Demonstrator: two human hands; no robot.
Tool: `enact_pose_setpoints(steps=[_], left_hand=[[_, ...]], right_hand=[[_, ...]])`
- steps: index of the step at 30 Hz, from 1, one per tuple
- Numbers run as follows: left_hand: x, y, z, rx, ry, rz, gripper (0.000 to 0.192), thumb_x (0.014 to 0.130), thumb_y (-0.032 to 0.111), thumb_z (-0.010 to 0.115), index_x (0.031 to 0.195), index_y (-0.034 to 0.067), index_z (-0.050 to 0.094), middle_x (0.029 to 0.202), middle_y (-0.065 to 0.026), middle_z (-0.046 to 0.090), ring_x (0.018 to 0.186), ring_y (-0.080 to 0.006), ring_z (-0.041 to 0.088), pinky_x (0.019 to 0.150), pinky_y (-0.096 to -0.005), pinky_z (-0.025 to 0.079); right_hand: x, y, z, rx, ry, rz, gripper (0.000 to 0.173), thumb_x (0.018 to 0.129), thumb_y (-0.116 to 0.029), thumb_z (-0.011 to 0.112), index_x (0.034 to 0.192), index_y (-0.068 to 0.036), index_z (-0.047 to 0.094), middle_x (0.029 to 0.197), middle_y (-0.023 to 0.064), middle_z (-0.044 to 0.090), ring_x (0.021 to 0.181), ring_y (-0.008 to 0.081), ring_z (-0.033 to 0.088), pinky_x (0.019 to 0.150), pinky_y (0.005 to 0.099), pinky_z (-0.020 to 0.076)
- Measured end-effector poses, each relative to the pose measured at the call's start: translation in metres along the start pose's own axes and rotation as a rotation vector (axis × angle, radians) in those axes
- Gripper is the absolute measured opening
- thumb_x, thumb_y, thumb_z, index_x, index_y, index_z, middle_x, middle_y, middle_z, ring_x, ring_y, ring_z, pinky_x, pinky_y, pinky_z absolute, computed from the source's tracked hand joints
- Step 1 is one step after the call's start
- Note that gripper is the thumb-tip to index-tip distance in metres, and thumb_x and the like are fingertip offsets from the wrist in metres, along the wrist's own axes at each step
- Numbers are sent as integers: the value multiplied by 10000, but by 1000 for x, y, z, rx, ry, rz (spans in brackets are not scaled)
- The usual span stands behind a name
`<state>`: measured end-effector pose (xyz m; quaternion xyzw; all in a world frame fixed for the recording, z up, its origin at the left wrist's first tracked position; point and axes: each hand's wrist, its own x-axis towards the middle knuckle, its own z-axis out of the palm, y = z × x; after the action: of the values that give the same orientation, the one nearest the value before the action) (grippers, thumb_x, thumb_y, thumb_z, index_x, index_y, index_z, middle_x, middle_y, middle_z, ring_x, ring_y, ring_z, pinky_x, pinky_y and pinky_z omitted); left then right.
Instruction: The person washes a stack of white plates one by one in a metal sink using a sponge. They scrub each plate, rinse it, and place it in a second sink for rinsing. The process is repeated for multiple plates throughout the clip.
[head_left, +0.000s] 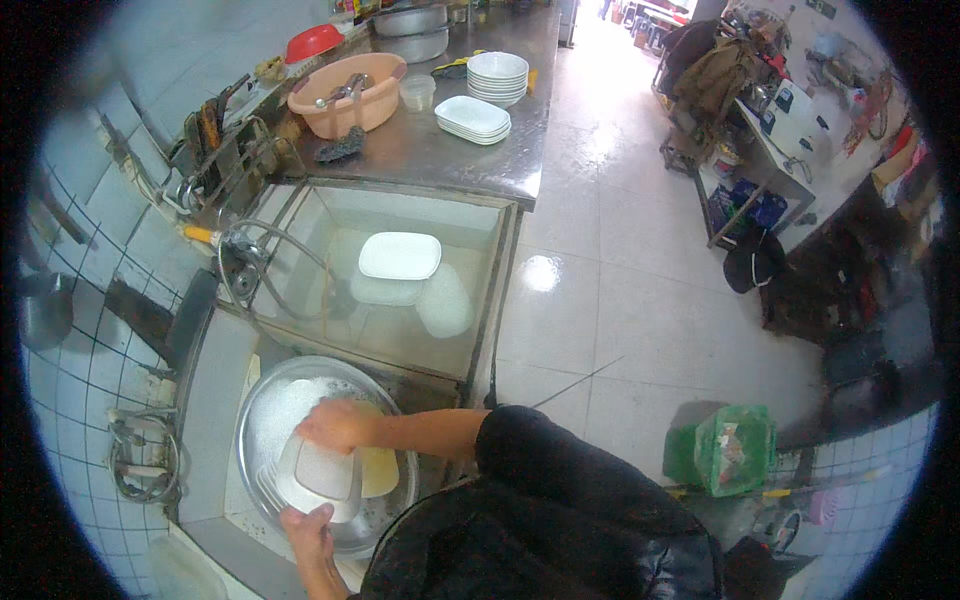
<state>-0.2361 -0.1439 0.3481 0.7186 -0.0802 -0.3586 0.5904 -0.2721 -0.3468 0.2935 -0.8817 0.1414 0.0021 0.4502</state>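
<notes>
A large round metal basin (411, 487) of white suds stands in the near sink bay. My left hand (309, 521) grips the near edge of a white rectangular dish (322, 476), its thumb on top. My right hand (341, 425) lies against the far end of that same dish; its fingers are partly hidden, so I cannot tell whether it holds anything. The dish is tilted over the suds. Edges of more white dishes (268, 484) show beside it on the left. A yellowish thing (380, 471), too unclear to name, is in the basin under my right wrist.
Beyond the basin, a water-filled sink (491, 300) holds several white dishes (400, 255); a hose (289, 229) hangs into it. The steel counter (517, 169) bears stacked rectangular dishes (472, 121), stacked bowls (497, 75), a peach tub (345, 105) and a steel-wool scourer (341, 145). A green basket (739, 450) stands at right.
</notes>
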Motion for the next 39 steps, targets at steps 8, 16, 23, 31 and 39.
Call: enact_pose_setpoints(steps=[8, 16, 23, 31, 39], left_hand=[[22, -12, 31, -146, 4, 207, 137, 651, -30, 586, 783, -54, 553, 753, -65, 576, 600, -140, 516, 560, -279, 415], [18, -7, 14, 301, -178, 66, 239, 590, -21, 604, 826, -49, 581, 767, -52, 587, 683, -168, 548, 609, -280, 425], [-23, -6, -35, -112, -38, -11, 448, 506, -68, 589, 948, -111, 529, 800, -142, 582, 679, -231, 587, 632, -315, 472], [0, 16, 1, 968, -305, 545, 299, 702, 2, 507, 995, -45, 543, 801, -177, 615, 709, -322, 591, 642, -357, 451], [43, -17, 32, 986, 95, 1133, 256, 782, 12, 451, 1016, -43, 539, 970, -206, 591, 884, -329, 583, 784, -364, 454]], right_hand=[[-33, 5, 22, 124, 313, -268, 224, 751, -233, 471, 790, -12, 478, 694, 191, 546, 637, 360, 560, 568, 446, 439], [9, 8, 47, -391, 479, -523, 160, 622, -178, 561, 635, -23, 597, 685, 154, 541, 672, 308, 493, 616, 389, 430], [33, 109, 84, -290, 29, -275, 212, 616, -194, 621, 746, -27, 620, 774, 169, 580, 678, 296, 556, 628, 384, 448], [-22, 56, 25, 824, -448, 128, 441, 613, -257, 688, 951, -3, 562, 849, 157, 580, 710, 335, 570, 678, 435, 459], [-21, 91, -33, 483, 443, -386, 297, 681, -153, 628, 913, 4, 533, 806, 82, 555, 685, 219, 584, 576, 380, 489]])
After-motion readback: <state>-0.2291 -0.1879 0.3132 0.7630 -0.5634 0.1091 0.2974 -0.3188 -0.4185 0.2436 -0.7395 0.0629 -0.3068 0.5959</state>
